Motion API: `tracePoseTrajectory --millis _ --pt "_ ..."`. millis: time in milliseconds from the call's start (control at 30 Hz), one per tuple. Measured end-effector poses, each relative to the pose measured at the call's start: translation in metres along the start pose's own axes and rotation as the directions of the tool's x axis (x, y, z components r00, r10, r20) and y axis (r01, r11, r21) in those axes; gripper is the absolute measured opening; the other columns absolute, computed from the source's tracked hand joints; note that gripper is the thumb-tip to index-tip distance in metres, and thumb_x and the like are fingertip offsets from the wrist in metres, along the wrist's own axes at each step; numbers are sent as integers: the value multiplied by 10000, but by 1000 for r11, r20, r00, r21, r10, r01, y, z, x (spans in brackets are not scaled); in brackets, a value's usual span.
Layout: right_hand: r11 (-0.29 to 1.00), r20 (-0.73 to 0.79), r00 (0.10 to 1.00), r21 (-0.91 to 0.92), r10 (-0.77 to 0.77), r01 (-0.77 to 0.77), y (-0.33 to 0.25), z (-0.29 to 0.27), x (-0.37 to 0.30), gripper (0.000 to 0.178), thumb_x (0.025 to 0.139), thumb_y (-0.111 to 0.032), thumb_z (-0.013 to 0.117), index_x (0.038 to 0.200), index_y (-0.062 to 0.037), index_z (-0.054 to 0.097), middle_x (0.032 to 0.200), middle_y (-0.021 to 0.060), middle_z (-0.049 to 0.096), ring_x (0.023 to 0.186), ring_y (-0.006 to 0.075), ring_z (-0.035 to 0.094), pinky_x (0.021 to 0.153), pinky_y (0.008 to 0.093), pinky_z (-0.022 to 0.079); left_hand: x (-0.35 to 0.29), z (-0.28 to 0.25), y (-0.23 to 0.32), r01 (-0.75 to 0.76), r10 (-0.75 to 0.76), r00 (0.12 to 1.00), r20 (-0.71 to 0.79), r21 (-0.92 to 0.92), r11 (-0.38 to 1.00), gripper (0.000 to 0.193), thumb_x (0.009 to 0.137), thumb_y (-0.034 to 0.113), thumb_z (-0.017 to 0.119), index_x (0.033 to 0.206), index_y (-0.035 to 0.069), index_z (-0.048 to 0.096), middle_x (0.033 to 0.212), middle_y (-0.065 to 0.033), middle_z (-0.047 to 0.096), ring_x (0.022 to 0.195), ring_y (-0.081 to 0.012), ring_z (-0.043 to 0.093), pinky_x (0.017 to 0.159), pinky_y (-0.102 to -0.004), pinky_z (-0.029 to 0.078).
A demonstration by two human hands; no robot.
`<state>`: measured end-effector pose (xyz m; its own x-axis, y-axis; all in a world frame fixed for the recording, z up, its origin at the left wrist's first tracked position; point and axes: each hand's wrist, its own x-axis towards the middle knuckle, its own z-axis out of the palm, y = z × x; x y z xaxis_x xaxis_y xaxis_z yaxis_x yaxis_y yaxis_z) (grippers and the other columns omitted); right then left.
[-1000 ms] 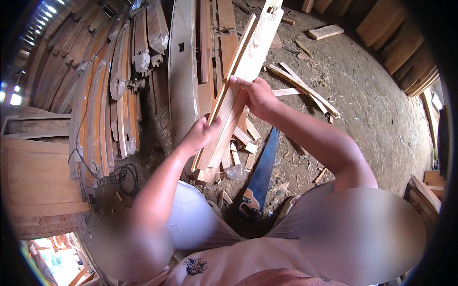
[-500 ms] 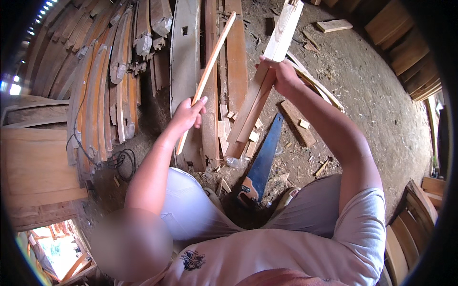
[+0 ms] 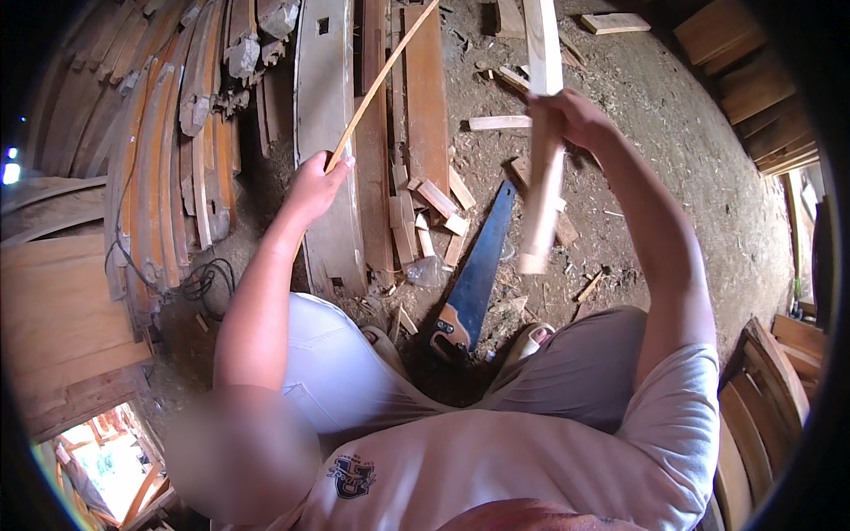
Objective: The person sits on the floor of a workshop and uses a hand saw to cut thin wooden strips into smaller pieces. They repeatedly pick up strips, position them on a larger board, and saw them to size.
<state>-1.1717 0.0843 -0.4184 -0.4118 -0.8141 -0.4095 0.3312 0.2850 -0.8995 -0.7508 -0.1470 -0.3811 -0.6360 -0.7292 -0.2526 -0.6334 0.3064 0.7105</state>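
My left hand (image 3: pixel 317 190) is closed round a long, thin wooden strip (image 3: pixel 382 80), which slants up and to the right. My right hand (image 3: pixel 575 119) grips a length of squared timber (image 3: pixel 541 199) near its middle. The timber's lower part is a little blurred, and a pale, flat upper part (image 3: pixel 543 44) runs past the hand to the top edge; whether this is one piece or several I cannot tell. Between my feet and the timber, a handsaw (image 3: pixel 485 257) with a dark blade and wooden handle lies on the ground.
Long boards (image 3: pixel 332 159) lie ahead on the left, beside a stack of curved timbers (image 3: pixel 164 159). Small wood offcuts (image 3: pixel 436 198) and a clear plastic scrap (image 3: pixel 427 272) lie by the saw. A black cable (image 3: pixel 208 281) coils at left. More planks (image 3: pixel 753 97) stand far right.
My right hand has moved right, swinging the timber from a slant to nearly upright and uncovering offcuts. My left hand keeps the strip. The whole view has shifted slightly.
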Motion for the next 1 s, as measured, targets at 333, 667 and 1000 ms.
tracePoseTrajectory --millis 333,667,1000 --pt "731 -68 871 -515 486 -448 181 -121 -146 506 715 -36 878 1176 -16 669 1073 79 709 978 207 679 882 361 574 7 0 3 3 -2 1000 19 -49 999 398 963 417 688 933 22 642 722 -2 565 660 -105 502 621 -311 438" --pt "672 -177 789 -437 588 -598 250 -84 -192 598 734 -78 903 1233 39 596 1096 127 699 988 232 680 852 386 586 7 1 9 41 -33 993 109 -75 996 398 977 419 672 950 23 634 744 27 515 690 -87 454 646 -287 405" --pt "119 -235 930 -953 282 -277 225 -106 -142 648 709 -517 888 1093 -56 642 880 153 706 833 300 691 718 447 538 5 -6 5 75 -66 986 150 -54 996 372 985 422 661 947 55 615 741 58 470 647 -60 394 594 -266 346"
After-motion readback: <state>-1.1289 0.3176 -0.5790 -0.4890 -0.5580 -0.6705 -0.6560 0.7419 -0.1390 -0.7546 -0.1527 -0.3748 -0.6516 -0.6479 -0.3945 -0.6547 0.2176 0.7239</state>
